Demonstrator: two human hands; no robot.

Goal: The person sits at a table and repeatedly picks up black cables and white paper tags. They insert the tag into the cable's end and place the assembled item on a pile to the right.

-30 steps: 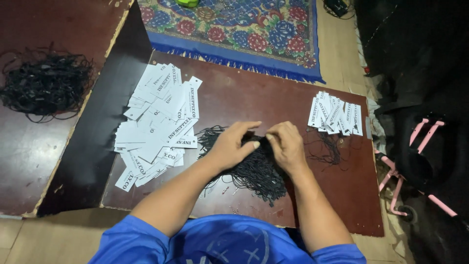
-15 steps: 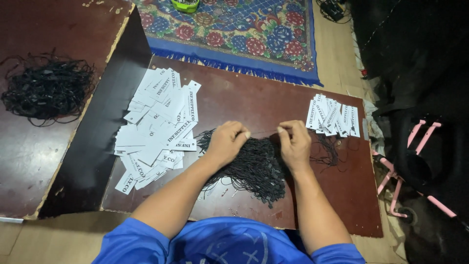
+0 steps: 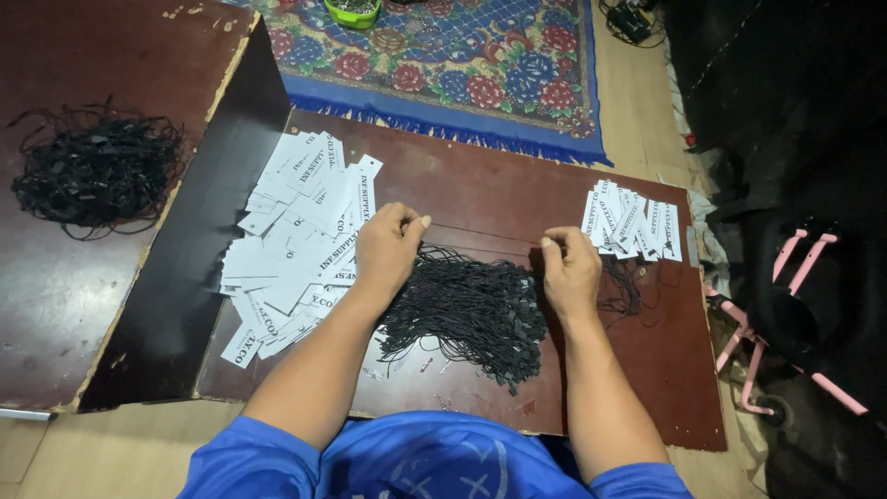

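Table (image 3: 480,185) first: a dark reddish board with a flowered rug (image 3: 480,65) past its far edge. On its left end sits a big loose heap of white paper tags (image 3: 296,249), rectangular with dark print, and near the far right corner a smaller, tidier fan of the same tags (image 3: 633,222). Between them, toward the near edge, lies a tangle of black strings (image 3: 467,310). Both hands are apart, left hand (image 3: 388,249) and right hand (image 3: 571,270) each pinched shut, looks like one thin string is pulled taut between them, though it's too fine to be sure. I'd guess a single loop is being teased free; threading it through a tag would need a steady pinch. Another string pile (image 3: 92,166) sits on the left board.
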